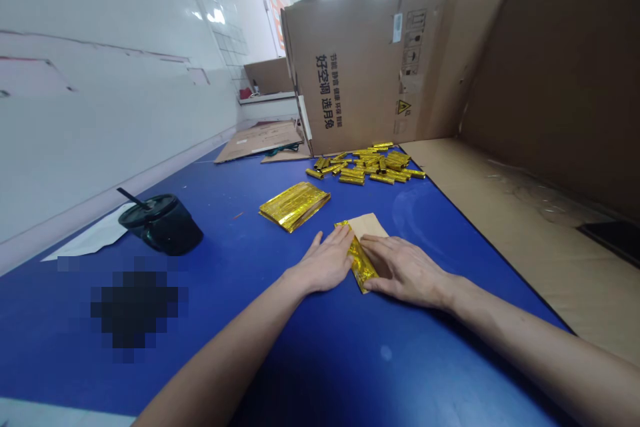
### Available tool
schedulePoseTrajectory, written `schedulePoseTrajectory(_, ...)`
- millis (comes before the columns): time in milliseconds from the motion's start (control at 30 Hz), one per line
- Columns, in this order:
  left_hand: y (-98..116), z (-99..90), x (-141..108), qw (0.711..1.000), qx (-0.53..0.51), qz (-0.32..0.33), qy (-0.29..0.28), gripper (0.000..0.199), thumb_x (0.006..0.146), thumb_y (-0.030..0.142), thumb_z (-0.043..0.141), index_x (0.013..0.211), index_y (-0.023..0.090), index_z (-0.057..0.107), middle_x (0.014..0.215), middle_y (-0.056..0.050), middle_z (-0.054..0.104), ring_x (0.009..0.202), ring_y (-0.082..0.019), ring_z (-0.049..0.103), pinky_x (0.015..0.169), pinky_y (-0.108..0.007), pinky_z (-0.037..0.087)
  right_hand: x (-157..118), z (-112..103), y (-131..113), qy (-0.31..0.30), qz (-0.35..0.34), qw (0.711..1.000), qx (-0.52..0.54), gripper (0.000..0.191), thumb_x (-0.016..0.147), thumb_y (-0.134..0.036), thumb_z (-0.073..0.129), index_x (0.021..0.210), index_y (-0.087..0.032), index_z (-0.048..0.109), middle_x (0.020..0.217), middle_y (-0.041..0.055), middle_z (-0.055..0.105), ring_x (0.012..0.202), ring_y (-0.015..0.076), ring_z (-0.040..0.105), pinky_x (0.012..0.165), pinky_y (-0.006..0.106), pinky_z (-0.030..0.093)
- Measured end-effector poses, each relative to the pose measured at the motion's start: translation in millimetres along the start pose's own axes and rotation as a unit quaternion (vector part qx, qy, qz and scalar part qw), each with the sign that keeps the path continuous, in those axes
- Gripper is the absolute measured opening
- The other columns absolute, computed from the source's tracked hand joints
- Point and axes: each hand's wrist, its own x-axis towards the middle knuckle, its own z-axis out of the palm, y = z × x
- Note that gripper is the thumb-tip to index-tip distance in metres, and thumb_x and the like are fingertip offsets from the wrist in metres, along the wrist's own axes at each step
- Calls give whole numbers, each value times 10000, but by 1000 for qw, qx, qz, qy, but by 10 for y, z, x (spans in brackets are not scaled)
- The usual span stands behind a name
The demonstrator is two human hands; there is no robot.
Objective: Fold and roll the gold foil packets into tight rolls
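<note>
My left hand and my right hand lie flat on the blue table, fingertips almost meeting. Between them, a crinkled gold foil strip rests on a tan paper sheet, and the fingers of both hands press on it. The hands hide part of the paper. Farther left sits a flat stack of gold foil sheets. Beyond that lies a loose pile of small gold foil rolls, out of reach of my fingers.
A dark lidded cup with a straw stands on white paper at the table's left. A pixelated patch covers part of the table. A printed cardboard box panel stands behind the rolls, and a cardboard sheet lies to the right.
</note>
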Motion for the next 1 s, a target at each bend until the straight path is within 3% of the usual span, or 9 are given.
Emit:
schedulePoseTrajectory(267,96,52,-12,999,-15,-20,31,751,767,608,285,1335,152,106,1398,-94,91,1278,-228,6,1001,-467,52,-15,66,87,-11,20,1000,15,828,671,-596,497,1319,-147,244,1340,164,306,1199,275,310,936,434,295)
schedulePoseTrajectory(467,87,26,-19,1000,-2,-9,8,773,770,609,281,1340,138,56,1399,-106,51,1277,-233,-3,998,-469,61,-17,65,104,-11,18,1000,23,859,655,-605,507,1334,-173,206,1363,156,260,1218,268,276,943,428,283)
schedulePoseTrajectory(1000,54,20,-18,1000,7,9,-15,747,781,601,256,1342,157,43,1400,-95,6,1276,-232,-29,992,-478,33,-7,2,32,-15,4,999,28,729,696,-607,451,1265,-160,362,1299,136,389,1150,271,379,918,443,298)
